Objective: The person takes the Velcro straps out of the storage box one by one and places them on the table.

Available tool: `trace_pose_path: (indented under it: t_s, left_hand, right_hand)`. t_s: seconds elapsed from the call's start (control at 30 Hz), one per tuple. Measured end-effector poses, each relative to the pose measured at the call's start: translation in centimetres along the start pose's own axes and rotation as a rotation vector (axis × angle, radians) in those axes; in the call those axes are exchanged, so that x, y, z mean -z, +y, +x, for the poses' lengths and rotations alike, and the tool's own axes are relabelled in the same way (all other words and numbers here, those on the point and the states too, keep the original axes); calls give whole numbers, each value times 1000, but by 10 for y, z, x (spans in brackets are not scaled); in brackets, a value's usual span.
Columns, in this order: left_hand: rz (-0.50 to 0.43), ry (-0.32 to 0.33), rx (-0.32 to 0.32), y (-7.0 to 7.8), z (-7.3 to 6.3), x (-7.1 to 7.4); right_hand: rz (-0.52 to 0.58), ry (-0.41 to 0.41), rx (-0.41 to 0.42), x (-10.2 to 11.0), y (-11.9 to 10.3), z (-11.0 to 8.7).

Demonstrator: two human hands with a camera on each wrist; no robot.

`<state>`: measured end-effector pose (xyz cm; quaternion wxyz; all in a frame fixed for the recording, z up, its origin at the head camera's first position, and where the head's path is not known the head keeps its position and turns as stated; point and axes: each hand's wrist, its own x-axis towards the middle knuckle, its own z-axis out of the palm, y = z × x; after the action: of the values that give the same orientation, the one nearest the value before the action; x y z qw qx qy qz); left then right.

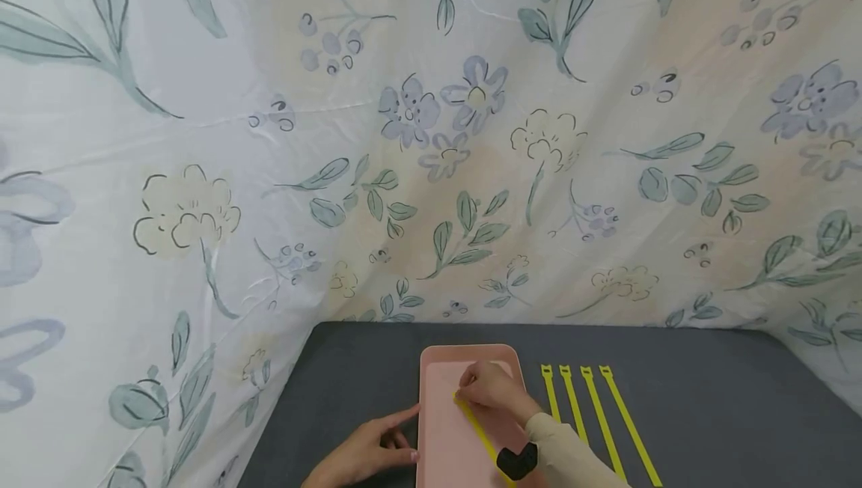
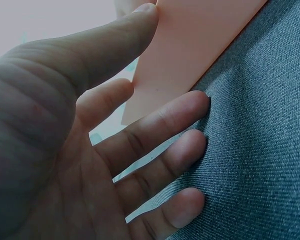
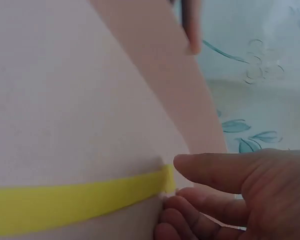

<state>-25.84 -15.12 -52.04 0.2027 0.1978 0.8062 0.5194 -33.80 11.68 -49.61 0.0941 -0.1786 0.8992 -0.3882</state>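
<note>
A pink tray (image 1: 438,428) lies lengthwise before me. My right hand (image 1: 494,389) is over its upper part and pinches the far end of a yellow cable strap (image 1: 480,428), which slants down across the tray floor. In the right wrist view, the yellow strap (image 3: 90,200) runs to the thumb and index fingertips of the right hand (image 3: 215,195). Beside the tray's left edge, my left hand (image 1: 370,447) has its thumb and index finger spread, both tips right at the tray wall. The left wrist view shows the other fingers of the left hand (image 2: 105,140) loosely extended over the grey cloth.
Right of the tray, several more yellow cable straps (image 1: 629,421) lie side by side, slotted heads away from me. A dark grey cloth (image 1: 377,368) covers the table. Behind it hangs a floral curtain (image 1: 431,174). A black wrist device (image 1: 517,462) sits on my right sleeve.
</note>
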Motion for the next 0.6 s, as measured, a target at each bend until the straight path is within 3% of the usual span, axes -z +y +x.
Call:
trace_pose_path:
  t_s: [0.37,0.6]
  left_hand:
    - [3,2,-1,-1,2,2]
    - [-3,-1,3,1,2,3]
  right_hand:
    - [-110,42,53,-10,-3,-1]
    - [-119,-24,37,-1,-3,-2]
